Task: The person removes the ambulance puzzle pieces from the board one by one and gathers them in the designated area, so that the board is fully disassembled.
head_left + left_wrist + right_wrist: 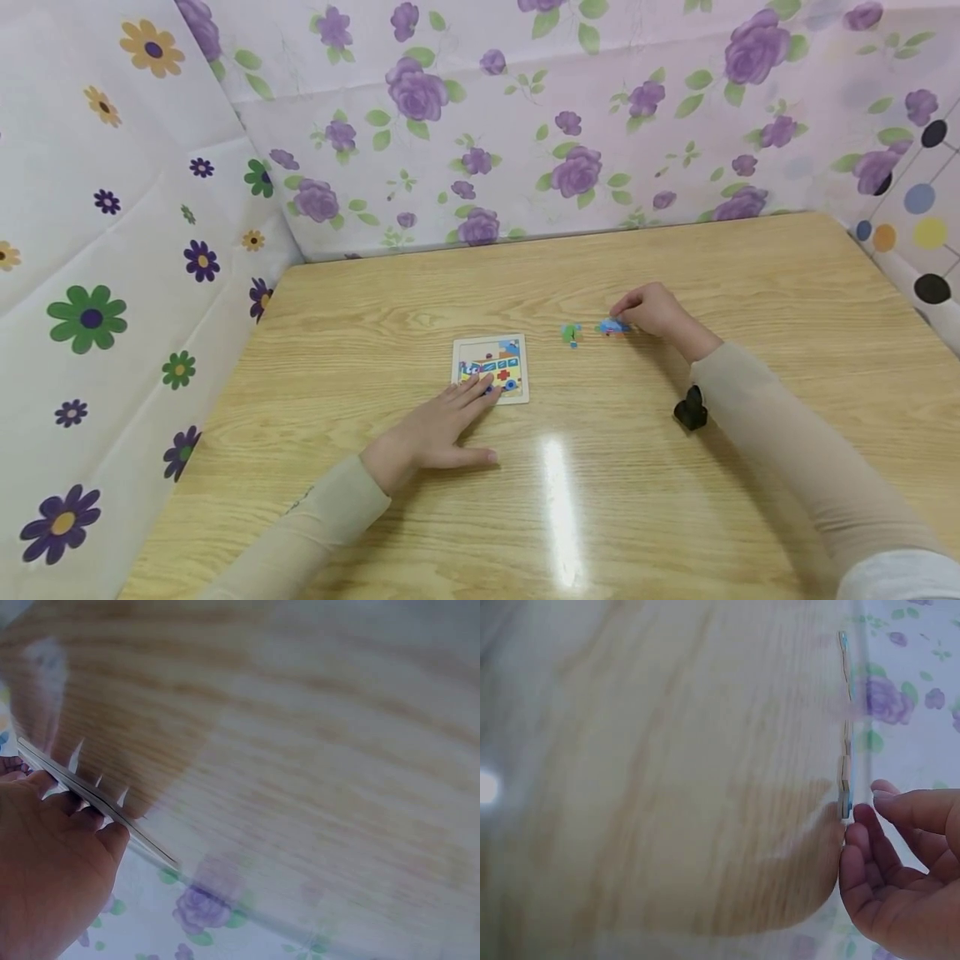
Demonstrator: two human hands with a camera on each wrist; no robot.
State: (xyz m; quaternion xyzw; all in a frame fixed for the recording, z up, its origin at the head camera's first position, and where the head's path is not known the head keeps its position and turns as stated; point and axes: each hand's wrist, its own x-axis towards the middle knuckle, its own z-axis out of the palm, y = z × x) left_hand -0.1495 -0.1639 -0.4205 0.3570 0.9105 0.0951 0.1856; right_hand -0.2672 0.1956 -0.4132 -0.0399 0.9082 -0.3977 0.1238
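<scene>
My left hand (442,425) lies with fingers spread over the lower edge of a small framed jigsaw puzzle (522,350). Its picture has a yellow vehicle with a red cross, partly covered by the fingertips. In the left wrist view, the board (154,847) appears edge-on under the left fingers. Farther right, my right hand (654,310) reaches down to a blue puzzle piece (611,327), its fingertips right at it. The right wrist view has thumb and fingers slightly parted beside thin pieces (845,801) lying edge-on. A green puzzle piece (570,334) lies just left of the blue one.
A black object (691,409) shows beside the right forearm. The wooden table (360,333) carries the puzzle and pieces. Flower-patterned sheets (465,125) stand behind it and at the left, and a dotted sheet (918,200) at the right.
</scene>
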